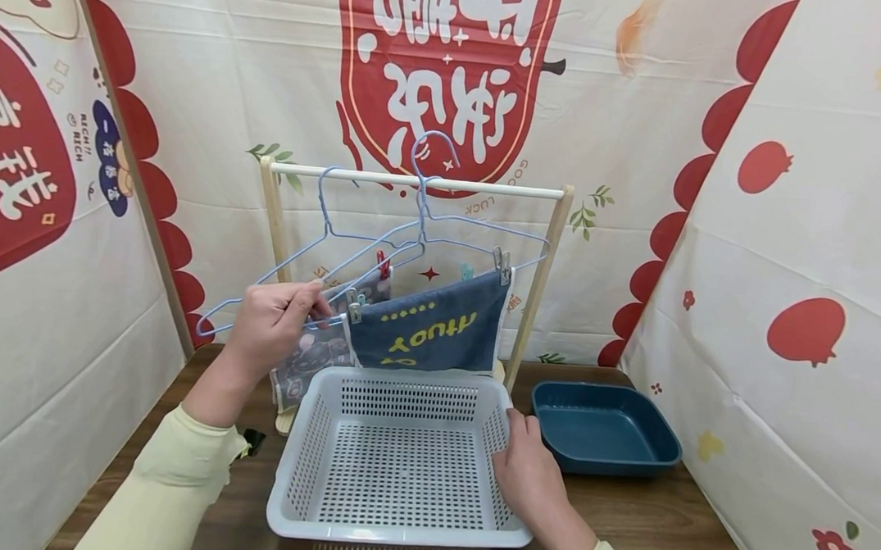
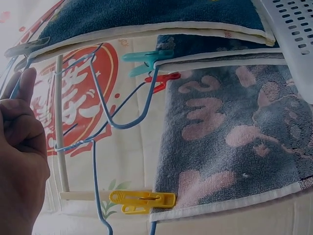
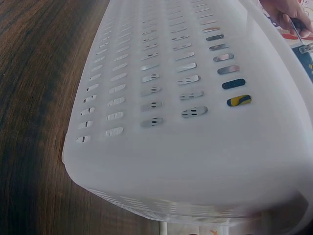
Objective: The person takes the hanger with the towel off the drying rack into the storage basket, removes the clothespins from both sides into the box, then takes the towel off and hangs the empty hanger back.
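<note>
My left hand (image 1: pixel 279 321) pinches a blue wire clothes hanger (image 1: pixel 371 247) at its left arm; its raised hook shows above the rack's rod. Metal clips (image 1: pixel 505 265) fasten a folded dark blue towel (image 1: pixel 427 328) with yellow lettering to this hanger. Behind it, a grey towel (image 2: pixel 234 137) with pink patterns hangs from another blue hanger (image 2: pixel 95 171), held by a yellow clothespin (image 2: pixel 142 200) and a red clothespin (image 2: pixel 161 82). My right hand (image 1: pixel 535 472) grips the right rim of a pale perforated basket (image 1: pixel 400 534), which has nothing in it. The right wrist view mostly hides that hand.
A small rack with a white rod (image 1: pixel 489 187) and wooden posts (image 1: pixel 539 287) stands behind the basket. To the right, a dark teal tray (image 1: pixel 603 430) sits on the brown wooden table (image 1: pixel 644 522). A small black object (image 1: pixel 254 441) lies left of the basket. Printed cloth walls surround everything.
</note>
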Demonstrator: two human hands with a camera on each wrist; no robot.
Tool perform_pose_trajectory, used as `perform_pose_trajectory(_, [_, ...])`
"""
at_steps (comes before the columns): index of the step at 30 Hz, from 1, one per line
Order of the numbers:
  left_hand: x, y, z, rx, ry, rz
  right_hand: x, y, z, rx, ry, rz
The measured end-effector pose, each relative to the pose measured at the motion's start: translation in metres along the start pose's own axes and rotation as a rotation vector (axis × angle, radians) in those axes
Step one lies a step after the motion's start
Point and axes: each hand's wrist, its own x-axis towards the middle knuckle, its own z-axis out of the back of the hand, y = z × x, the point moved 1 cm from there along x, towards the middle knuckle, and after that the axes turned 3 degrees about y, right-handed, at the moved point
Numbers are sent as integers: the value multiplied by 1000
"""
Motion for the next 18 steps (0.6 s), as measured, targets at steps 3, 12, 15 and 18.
perform_pose_trajectory(3, [0, 0, 3, -19, -9, -12, 0, 0, 0, 0, 0, -1])
perform_pose_trajectory(12, [-1, -1, 13, -97, 1, 45, 0, 1, -1, 2, -3, -2])
perform_pose_trajectory(15, [-2, -1, 16, -112, 4, 76, 0, 1, -2, -14, -13, 0])
perform_pose_trajectory(18, [-3, -1, 19, -119, 15, 88, -1, 1, -2, -23, -19, -3])
